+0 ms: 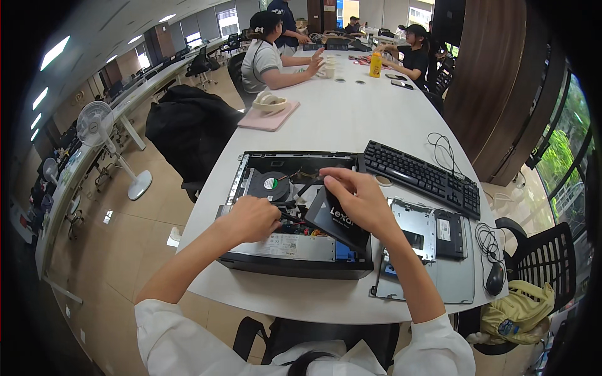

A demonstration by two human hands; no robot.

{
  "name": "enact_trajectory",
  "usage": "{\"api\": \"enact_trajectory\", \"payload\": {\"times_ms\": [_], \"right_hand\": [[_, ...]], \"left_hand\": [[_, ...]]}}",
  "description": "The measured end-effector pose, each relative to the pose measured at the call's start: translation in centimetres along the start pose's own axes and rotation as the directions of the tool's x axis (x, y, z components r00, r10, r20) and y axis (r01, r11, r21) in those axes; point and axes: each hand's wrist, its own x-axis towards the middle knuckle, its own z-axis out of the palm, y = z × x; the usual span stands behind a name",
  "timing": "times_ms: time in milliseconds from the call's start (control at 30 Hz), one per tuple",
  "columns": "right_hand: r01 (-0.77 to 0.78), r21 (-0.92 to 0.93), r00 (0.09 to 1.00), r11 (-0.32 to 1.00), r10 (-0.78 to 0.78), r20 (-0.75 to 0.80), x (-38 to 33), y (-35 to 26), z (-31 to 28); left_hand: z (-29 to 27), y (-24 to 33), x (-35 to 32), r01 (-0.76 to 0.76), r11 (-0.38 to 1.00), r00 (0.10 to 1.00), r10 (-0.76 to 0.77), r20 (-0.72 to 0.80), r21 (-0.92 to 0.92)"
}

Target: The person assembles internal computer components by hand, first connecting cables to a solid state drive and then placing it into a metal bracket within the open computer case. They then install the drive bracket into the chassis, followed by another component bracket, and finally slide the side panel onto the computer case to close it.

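An open small desktop computer case (285, 254) lies on the white table (351, 119) in front of me, its round fan (268, 185) and wiring showing. My right hand (357, 197) holds a flat black drive (335, 219) tilted over the case's right half. My left hand (251, 218) is closed on a dark cable plug beside the drive's lower left edge, inside the case.
A metal drive bracket and the case's cover panel (417, 250) lie right of the case. A black keyboard (423, 177), a black mouse (495, 277) and a yellow bag (520, 310) are to the right. Other people sit at the table's far end. A fan stands at left.
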Motion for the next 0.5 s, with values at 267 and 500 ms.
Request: {"api": "enact_trajectory", "payload": {"times_ms": [267,500], "right_hand": [[-0.015,0.031,1.0,0.999,0.014,0.028,-0.5,0.0,-0.1],[0.051,0.081,0.998,0.995,-0.054,0.025,-0.7,0.0,0.3]], "left_hand": [[0.2,0.5,-1.4,-0.031,0.996,0.999,0.032,0.016,-0.089],[-0.4,0.0,-0.8,0.076,0.932,0.996,-0.084,-0.006,-0.356]]}}
